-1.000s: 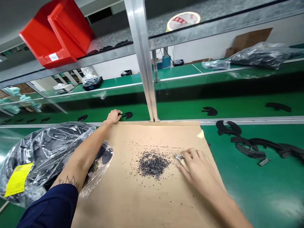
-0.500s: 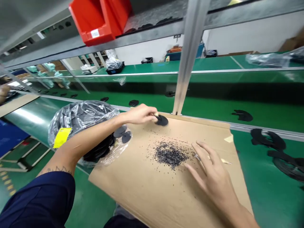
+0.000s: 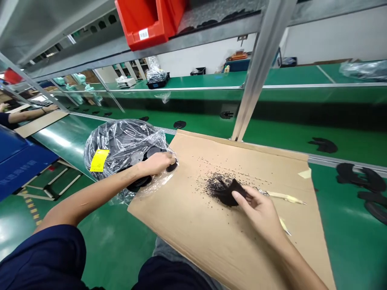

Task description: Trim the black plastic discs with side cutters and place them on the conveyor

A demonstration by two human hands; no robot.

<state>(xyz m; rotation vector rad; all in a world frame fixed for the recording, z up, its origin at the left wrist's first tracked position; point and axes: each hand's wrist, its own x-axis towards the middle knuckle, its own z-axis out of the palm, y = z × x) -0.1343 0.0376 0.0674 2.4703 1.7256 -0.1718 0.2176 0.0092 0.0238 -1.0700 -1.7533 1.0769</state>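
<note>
My right hand (image 3: 261, 209) pinches a thin, curved black piece (image 3: 231, 194) between thumb and fingers, tilted above the cardboard (image 3: 193, 237). Beneath and behind it lies a scattered heap of small black bits (image 3: 216, 181). My left hand (image 3: 159, 163) reaches to the clear plastic bag (image 3: 121, 135), its fingers closed at a flat black disc (image 3: 171, 166) on the bag's edge. More black pieces (image 3: 139, 183) lie partly hidden under that forearm. Right of my right hand rest a pale yellow pen-like tool (image 3: 286, 196) and a second pale tool (image 3: 284, 226), partly covered.
An upright metal post (image 3: 256, 76) stands behind the cardboard. Loose black pieces (image 3: 323, 145) lie along the green surface beyond. Overhead is a red bin (image 3: 148, 24) on a shelf. Another person's arm (image 3: 33, 114) shows at far left.
My left hand has moved left from the cardboard's far side to the discs at the bag. My right hand, empty and spread before, now holds the curved black piece over the bits.
</note>
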